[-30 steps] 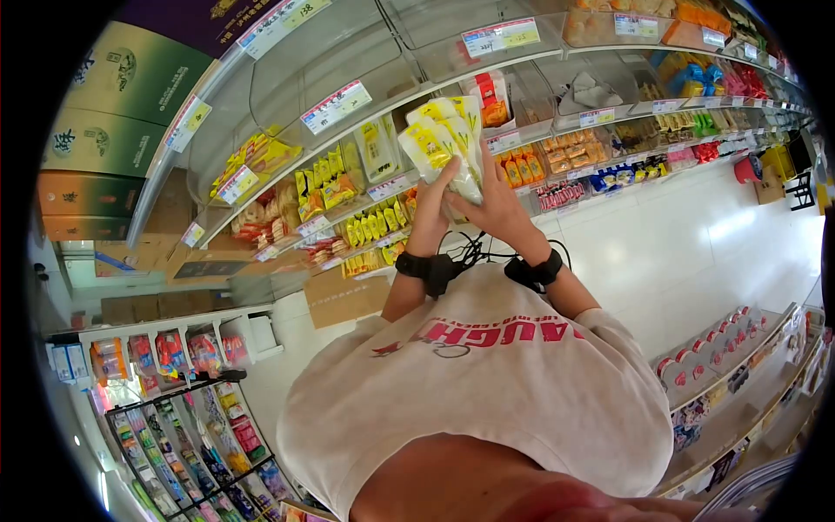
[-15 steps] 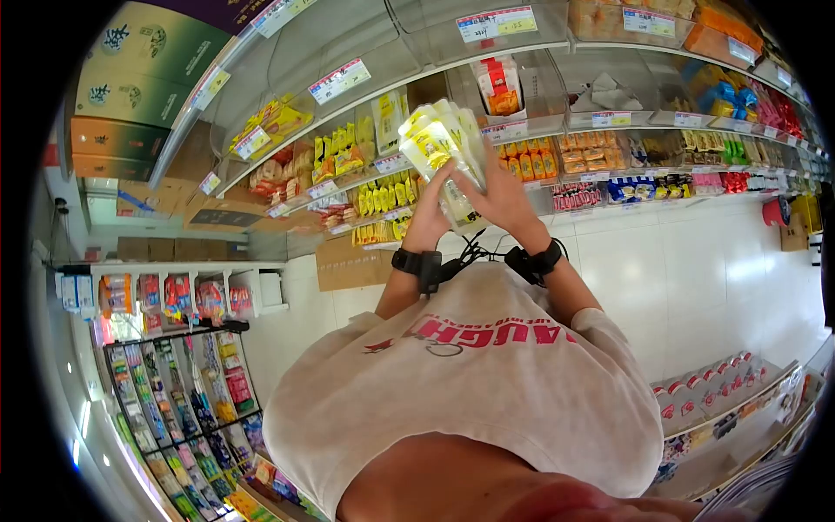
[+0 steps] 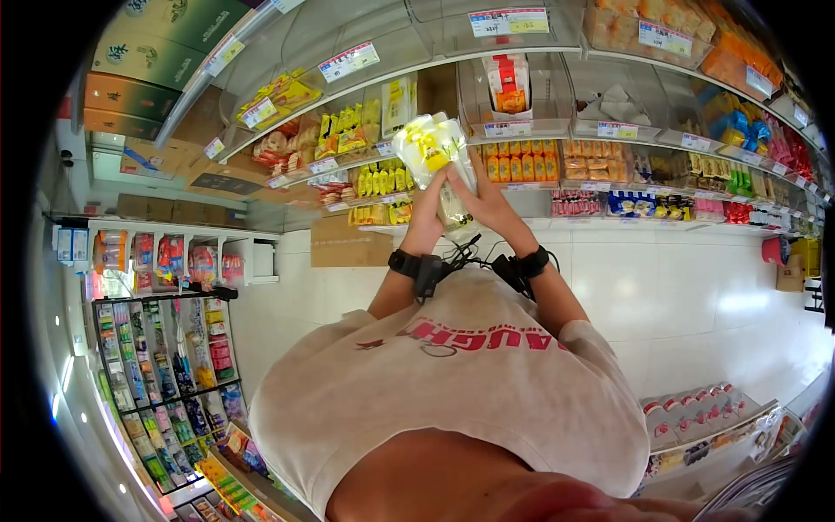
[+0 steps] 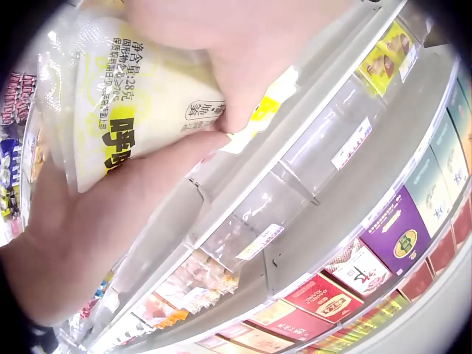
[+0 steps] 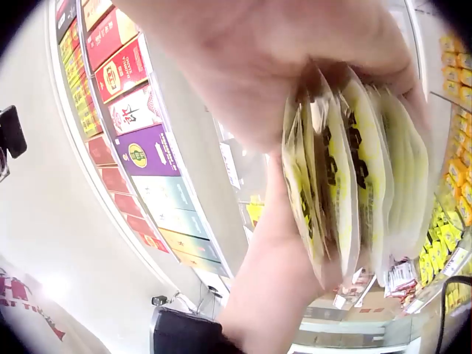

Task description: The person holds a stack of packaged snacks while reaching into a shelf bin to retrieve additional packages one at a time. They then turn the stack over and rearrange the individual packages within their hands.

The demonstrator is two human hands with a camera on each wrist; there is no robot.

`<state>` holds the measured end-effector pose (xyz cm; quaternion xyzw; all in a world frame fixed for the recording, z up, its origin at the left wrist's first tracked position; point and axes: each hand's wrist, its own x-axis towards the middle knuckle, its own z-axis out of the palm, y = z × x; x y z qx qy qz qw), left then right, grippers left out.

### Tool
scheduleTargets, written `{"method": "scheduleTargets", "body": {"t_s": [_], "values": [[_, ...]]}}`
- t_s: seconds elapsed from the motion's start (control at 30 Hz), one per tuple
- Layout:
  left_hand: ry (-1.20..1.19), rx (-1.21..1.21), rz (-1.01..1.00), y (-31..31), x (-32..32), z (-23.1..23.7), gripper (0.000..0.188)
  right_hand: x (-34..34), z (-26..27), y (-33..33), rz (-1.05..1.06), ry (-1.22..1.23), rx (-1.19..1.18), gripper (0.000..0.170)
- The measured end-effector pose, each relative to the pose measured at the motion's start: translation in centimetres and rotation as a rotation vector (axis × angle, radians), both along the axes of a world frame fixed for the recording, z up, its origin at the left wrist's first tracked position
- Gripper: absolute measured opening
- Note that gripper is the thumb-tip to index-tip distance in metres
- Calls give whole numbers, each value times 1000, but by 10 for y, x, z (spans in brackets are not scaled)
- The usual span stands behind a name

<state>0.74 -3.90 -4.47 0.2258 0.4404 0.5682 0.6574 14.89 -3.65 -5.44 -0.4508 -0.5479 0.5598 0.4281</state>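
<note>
Closer to the chest than a moment ago, the yellow-and-clear snack packets (image 3: 435,155) have come down, and a wider gap now separates them from the red-and-white packet (image 3: 507,85) at about one o'clock. They are held up in front of the shelves, at about twelve o'clock from the white T-shirt (image 3: 461,374).

The left hand (image 3: 424,222) grips their left side; the right hand (image 3: 493,209) grips their right side, its thumb near the other one. Both hands are closed around the bundle. The right-wrist view shows several flat packets standing side by side, edges slightly fanned; the left-wrist view shows black and yellow print on a pale face, including "28克".

From the bundle, yellow snack packs (image 3: 348,130) lie in a clear bin towards nine o'clock, and orange packs (image 3: 520,163) sit in rows at three o'clock. Black cables (image 3: 461,252) hang at about six o'clock, between the dark wristbands (image 3: 426,270). Flat cardboard (image 3: 350,243) lies on the pale floor at about eight o'clock, while green boxes (image 3: 150,54) are stacked farther off at ten o'clock.
</note>
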Motion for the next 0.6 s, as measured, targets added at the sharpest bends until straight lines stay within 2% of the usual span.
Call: {"method": "scheduleTargets", "body": {"t_s": [0.07,0.17,0.3,0.4,0.43,0.5,0.57,0.6], "values": [[21,-25,-1,6,1,-4,44,4,12,-2,-12,-70,-61,93],[-48,-68,-104,12,2,12,47,13,21,2,106,-6,7,88],[21,8,-181,23,-6,30,51,8,38,-6,13,7,194,75],[62,157,-240,29,-20,59,52,-10,68,-10,32,299,59,77],[21,171,-241,31,-28,72,51,-17,79,-9,24,270,46,79],[-6,207,-177,39,-44,85,48,-30,108,-1,30,131,162,80],[-96,291,-143,38,-63,105,47,-44,111,5,6,20,273,80],[-141,303,-53,36,-69,113,48,-48,118,6,25,117,242,78]]}}
